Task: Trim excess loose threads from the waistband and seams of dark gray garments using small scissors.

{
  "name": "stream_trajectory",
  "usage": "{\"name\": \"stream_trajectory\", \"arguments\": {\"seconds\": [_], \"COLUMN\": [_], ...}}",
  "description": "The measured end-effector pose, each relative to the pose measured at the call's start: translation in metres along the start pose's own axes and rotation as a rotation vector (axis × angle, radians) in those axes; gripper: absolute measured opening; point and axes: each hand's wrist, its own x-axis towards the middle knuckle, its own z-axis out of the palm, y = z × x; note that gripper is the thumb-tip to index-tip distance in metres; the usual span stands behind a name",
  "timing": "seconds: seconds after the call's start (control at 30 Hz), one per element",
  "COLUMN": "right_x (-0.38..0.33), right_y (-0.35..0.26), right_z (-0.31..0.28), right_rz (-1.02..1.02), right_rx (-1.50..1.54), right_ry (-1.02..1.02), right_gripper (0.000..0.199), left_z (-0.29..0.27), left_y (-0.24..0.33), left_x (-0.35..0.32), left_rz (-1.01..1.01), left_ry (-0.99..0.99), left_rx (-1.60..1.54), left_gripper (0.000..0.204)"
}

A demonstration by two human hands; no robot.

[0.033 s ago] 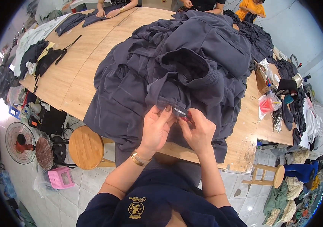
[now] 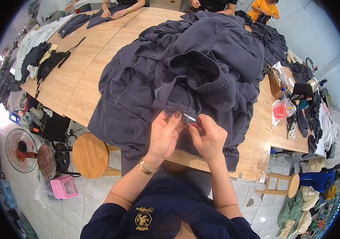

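A large heap of dark grey garments (image 2: pixel 138 91) lies on the wooden table in front of me. My left hand (image 2: pixel 164 133) pinches the edge of one garment, thumb on top, near a ribbed elastic band. Close beside it, my right hand (image 2: pixel 209 137) is closed around small thread snips (image 2: pixel 191 118) with red on the handle. Their metal blades point left, at the fabric edge by my left thumb. Whether a thread lies between the blades is too small to tell. Just beyond my hands, a gathered elastic opening (image 2: pixel 202 71) gapes on top of the heap.
Across the wooden table (image 2: pixel 86 59), other people's hands (image 2: pixel 112 14) handle dark cloth. A plastic bag with something red (image 2: pixel 283 108) and assorted items sit at the right. A round stool (image 2: pixel 91 155), a fan (image 2: pixel 21 150) and a pink plastic stool (image 2: pixel 64 187) stand at the lower left.
The snips' blades have shifted very slightly and show more plainly against the cloth. Both my hands and the garment stay in place.
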Motion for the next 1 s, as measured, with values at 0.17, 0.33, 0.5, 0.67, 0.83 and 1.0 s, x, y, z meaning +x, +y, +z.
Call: {"name": "stream_trajectory", "arguments": {"seconds": [0.17, 0.33, 0.5, 0.67, 0.83, 1.0], "right_x": [-0.006, -0.005, -0.001, -0.003, -0.010, -0.009], "right_y": [0.001, 0.005, -0.005, -0.002, 0.004, 0.003], "right_z": [0.001, 0.001, 0.007, 0.007, 0.004, 0.004], "right_rz": [0.179, 0.416, 0.361, 0.153, -0.004, -0.052], "right_rx": [0.216, 0.690, 0.643, 0.251, -0.054, -0.128], "right_ry": [-0.002, 0.070, 0.063, 0.023, 0.003, 0.012], "right_gripper": [0.018, 0.021, 0.023, 0.026, 0.026, 0.025], "left_z": [-0.003, 0.000, 0.002, -0.002, 0.000, -0.002], "left_y": [-0.002, -0.001, 0.000, 0.000, 0.000, -0.001], "left_x": [0.000, -0.001, -0.002, -0.002, 0.000, -0.001], "left_rz": [0.034, 0.007, 0.012, 0.012, 0.017, 0.021], "left_ry": [-0.034, 0.054, 0.002, -0.011, 0.025, 0.010], "left_rx": [0.033, 0.055, 0.029, 0.019, 0.019, 0.025], "left_gripper": [0.018, 0.019, 0.020, 0.020, 0.019, 0.019]}}
